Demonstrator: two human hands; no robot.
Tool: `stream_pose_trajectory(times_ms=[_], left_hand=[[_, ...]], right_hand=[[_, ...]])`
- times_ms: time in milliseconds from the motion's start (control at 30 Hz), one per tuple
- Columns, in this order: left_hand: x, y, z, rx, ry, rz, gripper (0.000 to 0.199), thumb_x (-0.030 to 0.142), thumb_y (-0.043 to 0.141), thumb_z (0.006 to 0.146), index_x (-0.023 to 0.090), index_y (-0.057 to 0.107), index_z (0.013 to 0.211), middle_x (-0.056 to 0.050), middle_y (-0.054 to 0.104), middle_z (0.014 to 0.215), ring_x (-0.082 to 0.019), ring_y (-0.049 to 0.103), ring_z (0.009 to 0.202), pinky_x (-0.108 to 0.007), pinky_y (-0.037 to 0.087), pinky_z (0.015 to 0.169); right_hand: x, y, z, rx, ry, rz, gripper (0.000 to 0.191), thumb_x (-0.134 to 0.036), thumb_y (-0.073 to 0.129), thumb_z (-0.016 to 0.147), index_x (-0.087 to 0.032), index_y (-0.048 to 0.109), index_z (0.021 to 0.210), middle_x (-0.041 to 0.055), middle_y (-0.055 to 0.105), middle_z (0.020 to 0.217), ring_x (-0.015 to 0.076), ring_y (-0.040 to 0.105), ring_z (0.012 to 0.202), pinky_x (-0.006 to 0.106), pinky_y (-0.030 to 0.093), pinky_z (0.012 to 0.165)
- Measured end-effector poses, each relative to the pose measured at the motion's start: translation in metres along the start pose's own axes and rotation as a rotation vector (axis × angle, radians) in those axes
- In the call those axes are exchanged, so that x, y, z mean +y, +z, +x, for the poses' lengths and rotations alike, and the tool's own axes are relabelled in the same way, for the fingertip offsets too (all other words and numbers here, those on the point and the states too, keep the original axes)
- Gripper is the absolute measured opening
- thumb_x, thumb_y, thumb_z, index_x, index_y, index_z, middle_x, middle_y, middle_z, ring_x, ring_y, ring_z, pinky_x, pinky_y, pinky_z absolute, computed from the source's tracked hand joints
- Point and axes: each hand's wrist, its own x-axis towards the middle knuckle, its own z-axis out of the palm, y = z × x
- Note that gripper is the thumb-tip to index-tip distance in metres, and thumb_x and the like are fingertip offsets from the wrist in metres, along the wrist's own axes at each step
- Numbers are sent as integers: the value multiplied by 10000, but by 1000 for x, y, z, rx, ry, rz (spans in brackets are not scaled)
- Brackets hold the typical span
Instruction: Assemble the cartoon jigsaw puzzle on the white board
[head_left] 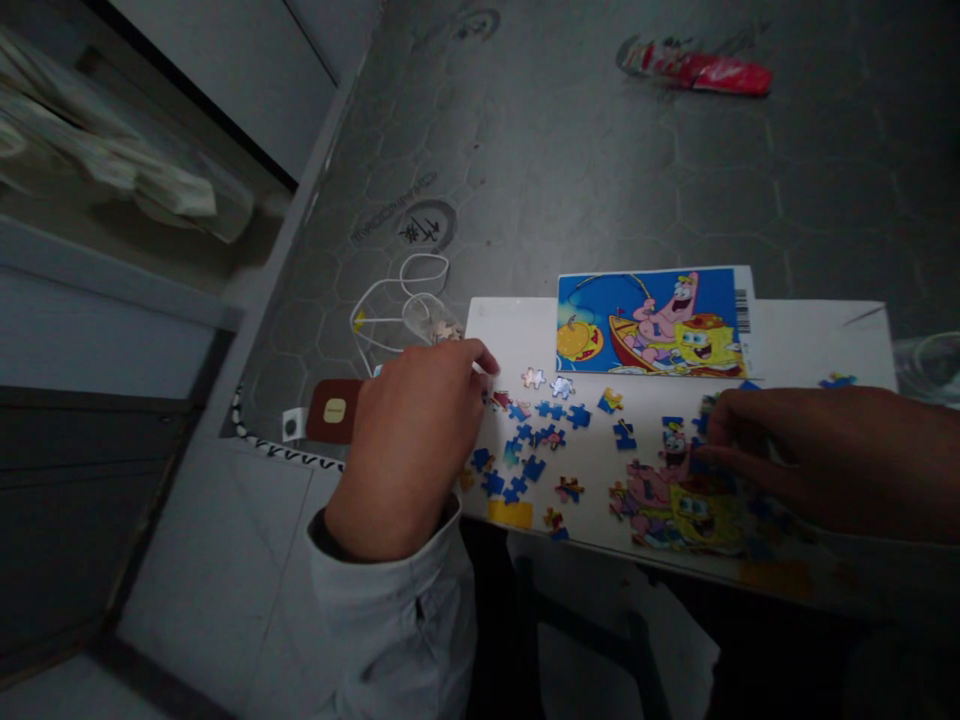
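My right hand [802, 445] reaches in from the right, thumb and fingers pinched at a blue jigsaw puzzle piece [699, 460] on the upper edge of a partly joined puzzle [694, 510]. That joined part shows a yellow sponge character and a pink figure; my right hand hides some of its right side. My left hand [420, 440] hovers at the board's left end, fingers loosely bent and apart, with nothing visible between them. Close to its fingertips lie loose puzzle pieces [532, 465], mostly blue. Two pale pieces [533, 377] lie above these.
A picture card [649, 325] lies along the far side of the white board [817, 340]. Left of the board are a white cable [367, 300], a clear bag [431, 325] and a brown case [330, 410]. A red wrapper [724, 75] lies on the grey floor mat [540, 190].
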Motion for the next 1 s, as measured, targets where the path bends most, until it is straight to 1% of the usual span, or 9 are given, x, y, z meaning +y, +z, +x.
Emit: stream_pose_trajectory(times_ms=[100,267,433,533,667,833,900,1000], left_hand=[[1,-2,0,10,-24,0,344,213,574,1076,321,859,1237,-70,884,1229,-331,818,1095,-474,598,971],[-2,-2,-1,22,-53,9,364,209,557,1069,312,856,1249,-84,882,1235,-338,813,1092,-476,598,964],[-2,0,-1,37,-21,-18,318,218,591,1054,311,851,1212,-52,890,1204,-264,803,1030,-396,604,959],[-2,1,-1,57,-32,-15,320,219,593,1051,316,854,1208,-50,892,1188,-268,803,1010,-405,608,954],[-3,1,-1,69,0,-5,301,238,606,1049,316,860,1191,-57,895,1180,-287,803,1023,-425,609,958],[-3,2,-2,78,22,-14,301,256,600,1055,319,865,1183,-56,899,1163,-283,803,1002,-414,614,914],[-2,1,-2,75,22,-1,291,262,610,1052,317,876,1158,-56,900,1157,-286,804,1022,-413,614,925],[1,-1,-2,45,-5,21,298,256,609,1055,305,890,1142,-71,895,1185,-314,806,1088,-446,610,961]], right_hand=[[0,0,1,-2,3,-5,563,-844,522,886,-312,705,865,83,798,860,298,736,694,448,494,615],[-1,-2,2,-29,25,-19,543,-831,520,894,-319,700,879,66,791,834,290,732,682,456,502,635],[-3,-2,2,-30,15,-28,536,-825,524,883,-317,694,867,63,795,834,289,737,693,464,512,655],[-1,0,3,-20,10,-36,546,-832,516,879,-317,699,875,61,799,832,295,740,696,469,514,655],[2,1,3,3,-26,-18,561,-834,492,903,-315,704,883,63,801,837,303,742,700,468,503,642],[-3,-5,0,-9,-17,-30,507,-789,536,905,-307,688,868,67,786,829,294,729,682,453,492,635],[-6,-6,-1,-6,-10,-33,505,-787,544,903,-303,679,852,68,776,811,289,720,666,452,493,633],[-5,-6,-1,-22,-1,-27,549,-821,507,900,-305,685,844,73,780,809,295,726,671,463,503,637]])
